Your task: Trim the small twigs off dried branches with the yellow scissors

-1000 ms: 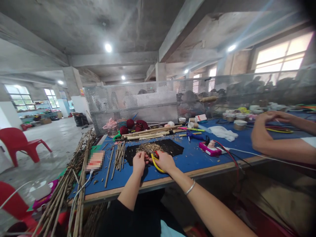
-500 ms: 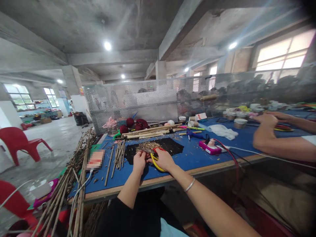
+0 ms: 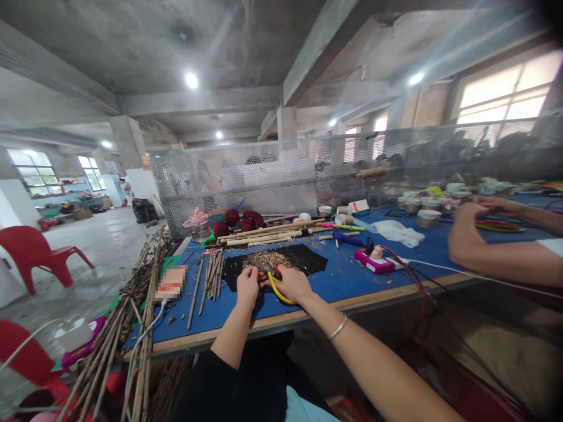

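In the head view my right hand (image 3: 291, 284) is wrapped round a pair of scissors with yellow and red handles (image 3: 276, 288). Their dark blades point left, just above a heap of short cut stick pieces (image 3: 266, 258). My left hand (image 3: 247, 284) is closed in a pinch right by the blades; whatever is between its fingertips is too small to make out. Both hands are over the near edge of a black cloth (image 3: 310, 259), on which the cut pieces lie. Left of the cloth lie several thin brown sticks (image 3: 213, 274).
A blue-topped table (image 3: 343, 290) bears longer pale sticks (image 3: 268, 235), dark red yarn balls (image 3: 251, 221), a blue glue gun (image 3: 345, 237) and a purple power strip (image 3: 373, 262). Bundled branches (image 3: 105, 346) lean at the left edge. A co-worker's arms (image 3: 488, 234) are at the right.
The red handle has drawn in under my right hand's fingers, and that hand looks more closed. My left hand stays in nearly the same place. The co-worker's hands have shifted slightly.
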A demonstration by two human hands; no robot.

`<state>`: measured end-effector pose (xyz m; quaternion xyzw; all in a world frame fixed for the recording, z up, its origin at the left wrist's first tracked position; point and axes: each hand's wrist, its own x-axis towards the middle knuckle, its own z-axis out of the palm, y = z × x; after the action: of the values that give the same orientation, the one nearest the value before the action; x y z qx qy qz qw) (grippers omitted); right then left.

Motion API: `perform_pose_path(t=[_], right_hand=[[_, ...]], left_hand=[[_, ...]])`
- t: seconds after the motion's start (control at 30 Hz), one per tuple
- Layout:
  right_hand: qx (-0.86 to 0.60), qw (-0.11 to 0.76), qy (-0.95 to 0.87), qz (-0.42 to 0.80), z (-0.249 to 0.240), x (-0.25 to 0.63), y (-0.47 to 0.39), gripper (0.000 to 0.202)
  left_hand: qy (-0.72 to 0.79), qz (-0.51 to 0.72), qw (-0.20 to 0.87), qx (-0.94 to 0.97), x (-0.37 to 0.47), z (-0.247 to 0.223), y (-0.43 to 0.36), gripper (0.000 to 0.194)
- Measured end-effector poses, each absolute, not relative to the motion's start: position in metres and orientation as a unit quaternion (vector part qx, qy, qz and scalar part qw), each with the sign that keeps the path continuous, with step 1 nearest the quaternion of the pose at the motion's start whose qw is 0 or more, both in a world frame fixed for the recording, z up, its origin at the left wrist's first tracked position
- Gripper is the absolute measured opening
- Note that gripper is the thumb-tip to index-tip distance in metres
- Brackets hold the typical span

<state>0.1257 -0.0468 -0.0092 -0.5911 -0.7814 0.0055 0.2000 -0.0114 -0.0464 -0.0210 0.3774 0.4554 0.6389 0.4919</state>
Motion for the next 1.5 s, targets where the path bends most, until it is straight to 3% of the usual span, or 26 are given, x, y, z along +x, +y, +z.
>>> perform_pose_path(t=[0.2, 0.77, 1.23, 1.5], right_hand=[[-0.612, 0.222, -0.759, 0.006, -0.009, 0.126, -0.047, 0.051], [-0.526, 0.274, -0.805, 0.007, -0.010, 0.128, -0.046, 0.046], [-0.593, 0.181, -0.784, 0.007, -0.003, 0.125, -0.049, 0.055], [-0.582, 0.183, -0.792, 0.001, -0.006, 0.125, -0.047, 0.054]], left_hand=[[0.442, 0.678, 0.480, 0.340, -0.015, -0.024, -0.043, 0.028], [0.480, 0.644, 0.409, 0.432, -0.017, -0.030, -0.036, 0.021], [0.496, 0.644, 0.392, 0.430, -0.020, -0.034, -0.033, 0.019], [0.496, 0.645, 0.424, 0.398, -0.018, -0.030, -0.036, 0.015]])
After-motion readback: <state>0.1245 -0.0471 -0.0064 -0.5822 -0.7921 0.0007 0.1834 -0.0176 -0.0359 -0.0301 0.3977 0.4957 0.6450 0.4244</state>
